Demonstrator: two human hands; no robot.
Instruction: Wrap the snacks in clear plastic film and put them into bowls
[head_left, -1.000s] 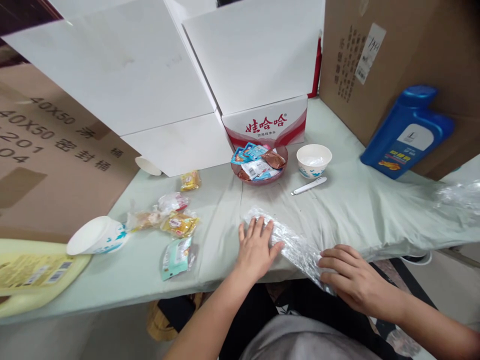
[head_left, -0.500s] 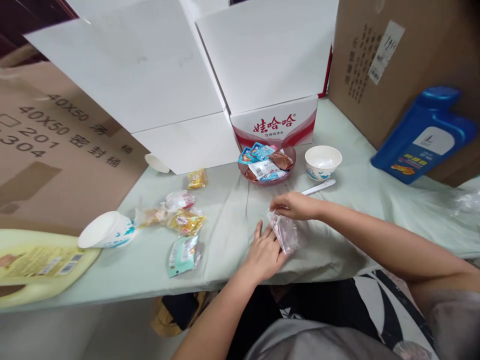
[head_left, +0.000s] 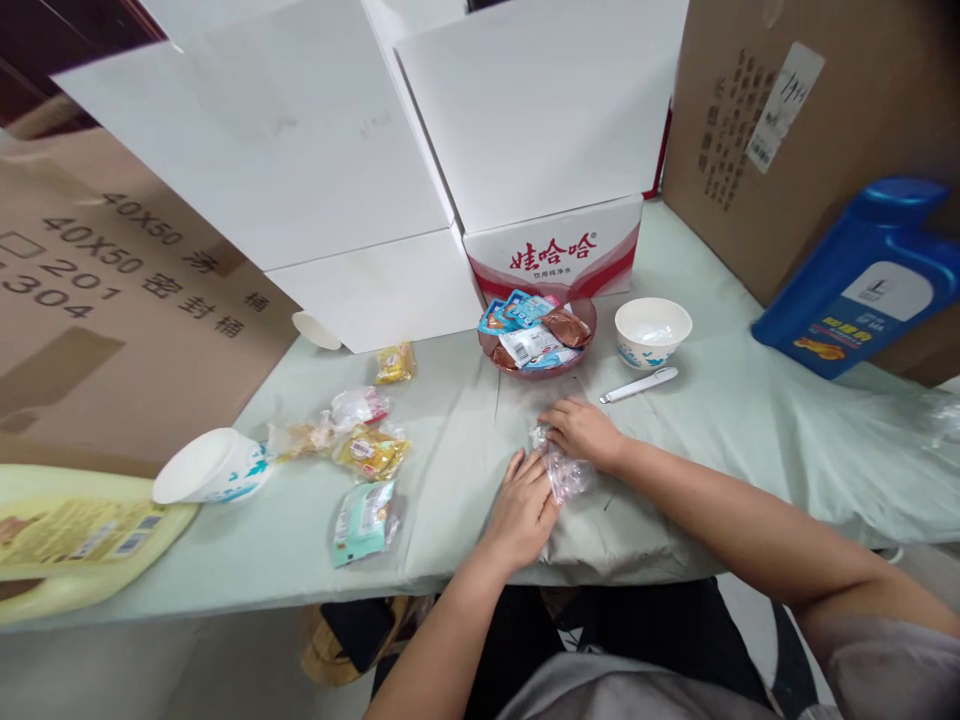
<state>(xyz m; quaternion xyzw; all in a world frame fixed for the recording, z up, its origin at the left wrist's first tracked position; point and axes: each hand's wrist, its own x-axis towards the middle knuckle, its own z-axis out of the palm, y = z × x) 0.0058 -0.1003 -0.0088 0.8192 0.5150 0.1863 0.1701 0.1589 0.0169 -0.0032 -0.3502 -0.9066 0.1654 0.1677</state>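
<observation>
A clear plastic bag (head_left: pixel 570 478), crumpled, lies on the cloth near the table's front edge. My left hand (head_left: pixel 521 505) rests flat beside it with fingers stretched out, their tips against the plastic. Bent over the bag's upper part are the fingers of my right hand (head_left: pixel 581 432), closed on the plastic; the fingertips are partly hidden. A white utility knife (head_left: pixel 639 385) lies just beyond my right hand. Behind the hands stands a reddish clear bowl (head_left: pixel 491 352) of small blue, white and brown packets. To its right is a paper bowl (head_left: pixel 652 355) with clear plastic inside.
Left of my hands lie a green packet (head_left: pixel 364 522) and several wrapped snacks (head_left: pixel 371 452). A tipped paper bowl (head_left: pixel 214 465) leans near a yellow jug (head_left: pixel 90 530). White boxes (head_left: pixel 555 255), cardboard cartons (head_left: pixel 120 300) and a blue bottle (head_left: pixel 855 290) line the back and sides.
My right hand has come down onto the bag from a raised pinch at its edge. The bag, stretched before, is now more crumpled. My left hand has hardly moved.
</observation>
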